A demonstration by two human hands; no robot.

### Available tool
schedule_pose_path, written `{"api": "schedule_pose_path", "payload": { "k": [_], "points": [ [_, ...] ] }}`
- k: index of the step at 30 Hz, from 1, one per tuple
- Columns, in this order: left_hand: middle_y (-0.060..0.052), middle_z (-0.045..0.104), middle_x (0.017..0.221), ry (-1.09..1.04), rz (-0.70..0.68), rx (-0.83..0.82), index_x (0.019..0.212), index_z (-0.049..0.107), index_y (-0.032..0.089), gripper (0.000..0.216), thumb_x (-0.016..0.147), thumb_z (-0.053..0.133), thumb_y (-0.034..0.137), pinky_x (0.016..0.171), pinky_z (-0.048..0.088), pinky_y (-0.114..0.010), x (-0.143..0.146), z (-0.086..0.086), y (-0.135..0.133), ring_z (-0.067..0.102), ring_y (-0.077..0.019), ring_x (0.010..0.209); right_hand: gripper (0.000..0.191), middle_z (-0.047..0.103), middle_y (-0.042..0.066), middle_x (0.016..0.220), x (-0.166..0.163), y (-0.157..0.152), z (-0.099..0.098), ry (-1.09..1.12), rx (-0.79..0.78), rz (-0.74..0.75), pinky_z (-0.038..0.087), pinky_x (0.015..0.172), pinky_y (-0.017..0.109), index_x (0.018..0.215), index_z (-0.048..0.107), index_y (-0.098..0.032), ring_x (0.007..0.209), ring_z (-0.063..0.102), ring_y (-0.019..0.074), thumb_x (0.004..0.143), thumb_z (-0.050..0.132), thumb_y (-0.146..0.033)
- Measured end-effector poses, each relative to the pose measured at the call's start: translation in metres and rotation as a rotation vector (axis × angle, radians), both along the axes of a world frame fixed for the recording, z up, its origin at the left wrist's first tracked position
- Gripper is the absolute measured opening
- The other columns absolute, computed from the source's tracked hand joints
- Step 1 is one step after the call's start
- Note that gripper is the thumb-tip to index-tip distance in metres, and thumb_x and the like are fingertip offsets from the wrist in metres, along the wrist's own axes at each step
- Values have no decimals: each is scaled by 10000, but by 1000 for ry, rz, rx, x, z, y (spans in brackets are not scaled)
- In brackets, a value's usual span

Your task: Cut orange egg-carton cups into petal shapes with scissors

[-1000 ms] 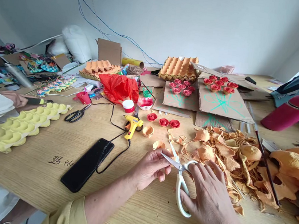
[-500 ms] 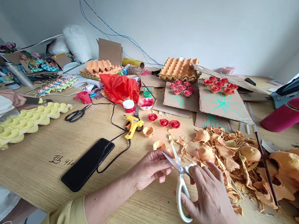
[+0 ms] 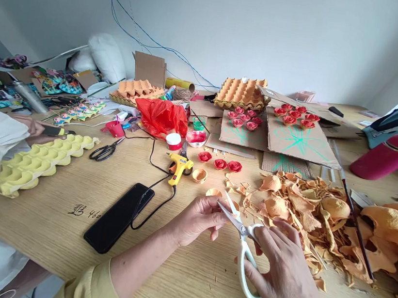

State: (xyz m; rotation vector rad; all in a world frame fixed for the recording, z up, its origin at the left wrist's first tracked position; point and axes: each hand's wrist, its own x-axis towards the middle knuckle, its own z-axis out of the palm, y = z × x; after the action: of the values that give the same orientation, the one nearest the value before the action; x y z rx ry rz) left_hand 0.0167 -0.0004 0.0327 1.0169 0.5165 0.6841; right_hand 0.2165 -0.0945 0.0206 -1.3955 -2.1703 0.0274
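Note:
My right hand is closed round the white handles of a pair of scissors, whose blades are spread apart and point up and left. My left hand pinches a small piece of orange egg carton between the blades; most of it is hidden by my fingers. Just beyond lie cut orange carton cups. Three red carton roses sit in a row behind them. To the right spreads a heap of orange carton scraps.
A yellow glue gun and a black phone lie left of my hands, joined by a loose cord. At the far left a co-worker's hand is by a yellow egg carton. A thin brush rests across the scraps.
The whole view has shifted slightly, so the table's things appear a little further right. My hands keep nearly the same hold on the scissors and the carton piece.

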Motion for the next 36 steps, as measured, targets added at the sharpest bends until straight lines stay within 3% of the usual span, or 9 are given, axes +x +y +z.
{"api": "schedule_pose_path", "payload": {
  "k": [7,16,21,23,27,31,36],
  "points": [
    [-11,607,784,113,11,237,836,684,133,289,782,778,401,431,455,-154,-7,5,7,499,-64,580,246,511,-43,723,2,-1,-1,-2,-16,29,335,882,431,846,457,-221,648,489,157,903,640,-376],
    [6,545,751,305,15,428,839,697,133,248,839,716,380,443,408,-159,-16,9,13,465,-47,535,214,554,-28,742,0,-2,1,-12,-57,43,339,871,420,874,460,-232,663,509,171,925,614,-373],
    [2,570,737,335,51,516,798,698,128,170,827,728,293,573,444,-183,-17,8,15,527,-76,632,218,552,-35,731,1,-2,1,-18,-53,46,349,832,386,842,438,-233,664,516,163,929,610,-334],
    [5,573,747,342,65,506,789,691,131,153,808,746,273,598,448,-184,-17,8,16,529,-80,665,227,531,-53,694,2,0,-1,-17,-52,54,352,835,380,809,416,-235,628,504,147,943,589,-296],
    [20,570,731,350,34,328,850,659,136,210,789,758,311,480,392,-180,-14,9,16,476,-57,558,222,510,-63,651,4,4,-6,14,-52,19,382,822,367,792,412,-234,583,486,133,974,532,-275],
    [18,588,759,269,24,230,828,613,136,268,780,758,356,485,398,-196,-13,11,17,495,-47,522,308,476,-49,597,7,6,-9,152,-81,-82,419,678,318,714,401,-238,571,460,144,967,535,-351],
    [22,588,749,200,-8,148,837,609,136,294,776,764,378,507,375,-206,-14,6,17,463,-40,509,273,562,-1,680,9,2,-2,501,-402,-155,432,563,277,825,588,-216,633,526,164,960,513,-441]
  ]
}}
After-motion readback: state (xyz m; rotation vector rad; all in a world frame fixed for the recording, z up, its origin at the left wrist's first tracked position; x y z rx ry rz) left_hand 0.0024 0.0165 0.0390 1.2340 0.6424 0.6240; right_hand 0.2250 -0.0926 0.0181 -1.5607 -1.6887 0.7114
